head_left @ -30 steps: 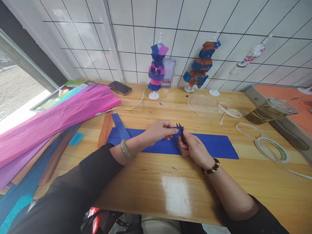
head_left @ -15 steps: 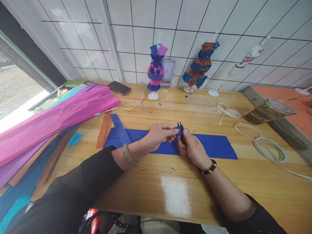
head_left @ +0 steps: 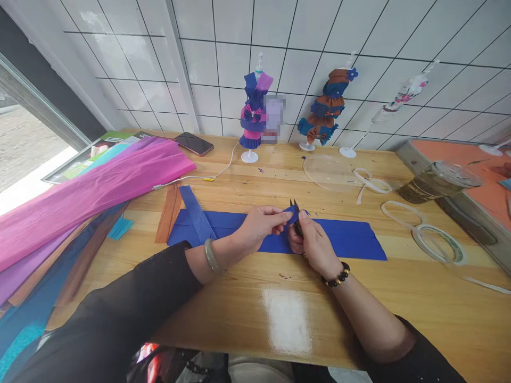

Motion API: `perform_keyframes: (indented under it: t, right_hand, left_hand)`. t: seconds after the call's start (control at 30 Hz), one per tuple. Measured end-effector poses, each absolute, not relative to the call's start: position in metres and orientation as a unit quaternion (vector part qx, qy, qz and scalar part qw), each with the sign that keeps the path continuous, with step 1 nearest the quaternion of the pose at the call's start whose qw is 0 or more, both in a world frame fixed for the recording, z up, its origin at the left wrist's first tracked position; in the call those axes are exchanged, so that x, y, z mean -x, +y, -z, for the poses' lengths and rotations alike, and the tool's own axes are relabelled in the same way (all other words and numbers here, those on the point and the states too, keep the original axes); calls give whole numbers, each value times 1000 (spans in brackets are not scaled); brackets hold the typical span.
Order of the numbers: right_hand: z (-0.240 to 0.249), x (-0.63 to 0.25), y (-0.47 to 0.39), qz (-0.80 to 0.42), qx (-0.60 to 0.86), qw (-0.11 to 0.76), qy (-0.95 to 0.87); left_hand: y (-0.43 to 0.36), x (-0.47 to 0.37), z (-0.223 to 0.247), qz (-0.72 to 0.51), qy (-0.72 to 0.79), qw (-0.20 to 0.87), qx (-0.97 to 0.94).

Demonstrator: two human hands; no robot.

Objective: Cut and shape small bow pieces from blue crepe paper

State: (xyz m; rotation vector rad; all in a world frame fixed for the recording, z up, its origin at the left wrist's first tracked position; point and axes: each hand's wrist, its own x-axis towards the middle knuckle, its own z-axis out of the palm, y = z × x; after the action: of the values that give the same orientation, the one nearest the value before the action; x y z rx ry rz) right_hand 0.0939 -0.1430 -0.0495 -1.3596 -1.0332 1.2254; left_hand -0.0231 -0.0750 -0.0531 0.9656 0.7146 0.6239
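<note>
On our tabletop point(head_left: 223, 319), paper strip point(head_left: 347, 239) before us, second strip point(head_left: 195, 213) across its left end. To our left, paper sheets point(head_left: 120, 186) over magazine point(head_left: 106, 140), phone point(head_left: 194, 143) behind sheets' right end. At back, dolls point(head_left: 252, 125) along wall point(head_left: 231, 64). Right, tape roll point(head_left: 457, 244), cup point(head_left: 429, 183) behind.

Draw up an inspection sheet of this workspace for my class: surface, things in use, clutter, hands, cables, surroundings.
Surface: glossy wooden table, with small scraps scattered on it.
Things in use: dark two-pointed tool, tips apart; small blue piece next to it; wide blue strip flat on the table.
Clutter: pink sheet on a pile at left; phone; tape roll and lidded cup at right.
Hands: left hand pinches the small blue piece; right hand grips the tool.
Cables: one white cable across the table, behind the wide blue strip.
Surroundings: white tiled wall behind, window at left.
</note>
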Motion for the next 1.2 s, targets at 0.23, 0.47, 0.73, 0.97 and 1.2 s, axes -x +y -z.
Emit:
perform_keyframes:
  t: [0.23, 0.47, 0.73, 0.97, 1.2]
  right_hand:
    - [53, -94, -143, -499, 564, 513, -412]
    - [52, -93, -144, -486, 569, 518, -413]
    - [53, -93, -144, -481, 571, 523, -411]
    - [52, -89, -144, -480, 570, 534, -400]
    - [51, -86, -144, -472, 571, 539, -401]
  left_hand:
    - [-76, 22, 59, -295, 312, 788, -442]
    - [-77, 21, 60, -298, 304, 794, -433]
    - [-80, 21, 52, -315, 319, 749, -488]
    - [-82, 21, 46, -320, 317, 743, -495]
    - [-81, 20, 50, -320, 310, 757, -479]
